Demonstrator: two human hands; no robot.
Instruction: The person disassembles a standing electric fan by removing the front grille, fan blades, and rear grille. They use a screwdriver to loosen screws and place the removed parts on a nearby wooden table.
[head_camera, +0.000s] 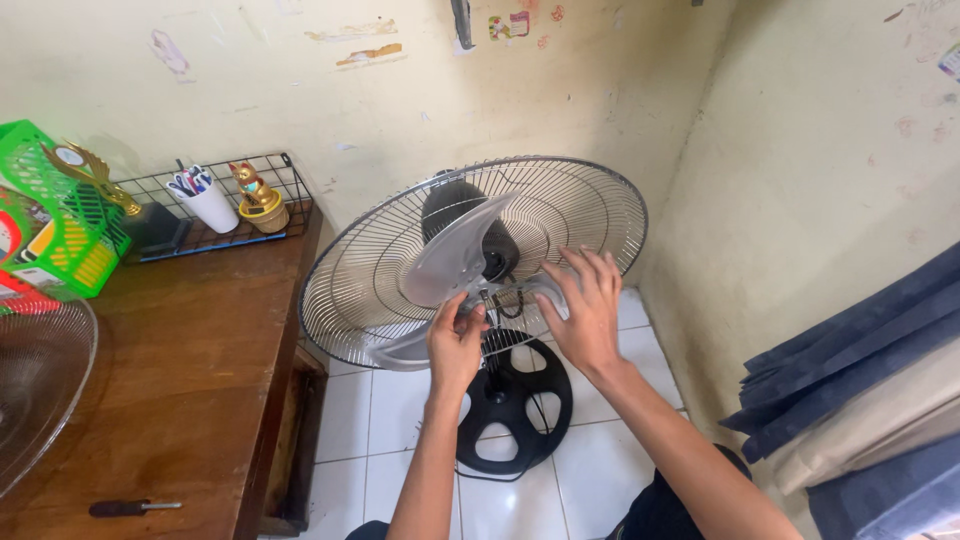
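Left hand (455, 335): fingers pinched together on the hub at the centre of the translucent fan blade (452, 262). Right hand (585, 305): fingers spread flat on a blade lobe just right of that pinch. Behind the fingers: motor (478, 215), then rear wire guard (560, 215). Below them: black base (515, 400) on tile. Risk: fan is tilted, so hard twisting could tip it or crack the thin blade. Screwdriver (130, 508) far left on the table (190, 380).

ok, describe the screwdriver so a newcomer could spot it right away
Start at the brown wooden desk along the left wall. Follow its front edge, far from the wire tray at the back. The screwdriver lies flat there: black handle, thin metal shaft, the only tool on the desk.
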